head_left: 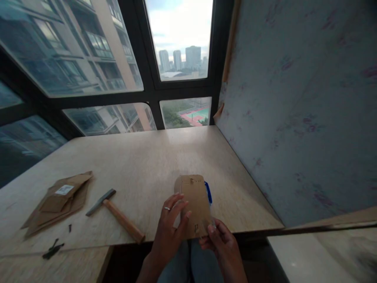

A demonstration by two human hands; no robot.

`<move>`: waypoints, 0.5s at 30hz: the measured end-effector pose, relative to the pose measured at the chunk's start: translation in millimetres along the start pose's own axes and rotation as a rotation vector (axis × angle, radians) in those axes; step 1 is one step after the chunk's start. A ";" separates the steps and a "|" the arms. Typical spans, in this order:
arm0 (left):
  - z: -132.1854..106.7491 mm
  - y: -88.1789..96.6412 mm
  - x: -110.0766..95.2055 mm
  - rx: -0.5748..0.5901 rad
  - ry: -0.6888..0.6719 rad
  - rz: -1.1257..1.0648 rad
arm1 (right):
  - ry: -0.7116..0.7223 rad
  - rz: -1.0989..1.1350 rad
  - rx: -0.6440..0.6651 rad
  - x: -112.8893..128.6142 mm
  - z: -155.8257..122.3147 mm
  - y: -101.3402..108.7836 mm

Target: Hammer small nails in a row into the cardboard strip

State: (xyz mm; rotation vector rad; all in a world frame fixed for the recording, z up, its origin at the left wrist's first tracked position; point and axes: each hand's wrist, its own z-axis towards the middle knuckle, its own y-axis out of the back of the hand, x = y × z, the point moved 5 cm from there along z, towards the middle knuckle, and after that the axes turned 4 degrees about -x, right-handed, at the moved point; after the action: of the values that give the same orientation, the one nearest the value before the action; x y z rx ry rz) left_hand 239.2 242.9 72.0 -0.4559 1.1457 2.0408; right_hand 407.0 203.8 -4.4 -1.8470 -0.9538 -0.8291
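Blue item [208, 192] partly hidden behind cardboard [196, 204], label [64, 190] print illegible

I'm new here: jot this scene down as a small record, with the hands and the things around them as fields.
Left hand: fingers spread at the left side of the cardboard piece
Right hand: thumb and fingers pinching its near right corner
Blue object: partly hidden behind the cardboard's right edge, identity unclear
Hammer: lying on the pale tabletop, left of the hands
Brown packets: piled left of the hammer, white label on top
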 end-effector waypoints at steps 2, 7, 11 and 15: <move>-4.5 -10.5 2.8 0.009 -0.008 0.015 | 0.014 0.012 -0.039 2.8 0.5 2.9; -9.7 -23.0 2.9 0.068 -0.020 0.044 | -0.016 0.006 -0.056 0.0 1.0 14.3; -7.7 -23.1 -1.7 0.056 -0.027 0.010 | -0.026 -0.017 -0.024 -5.9 6.7 28.4; -8.3 -18.9 -5.0 0.009 -0.030 -0.024 | -0.042 -0.005 -0.004 -9.2 14.4 36.6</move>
State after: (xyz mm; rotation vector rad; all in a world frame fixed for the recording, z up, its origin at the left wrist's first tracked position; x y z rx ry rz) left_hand 256.2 240.0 59.7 -0.4315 1.1252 2.0146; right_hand 436.4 202.4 -32.0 -1.8725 -0.9837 -0.7990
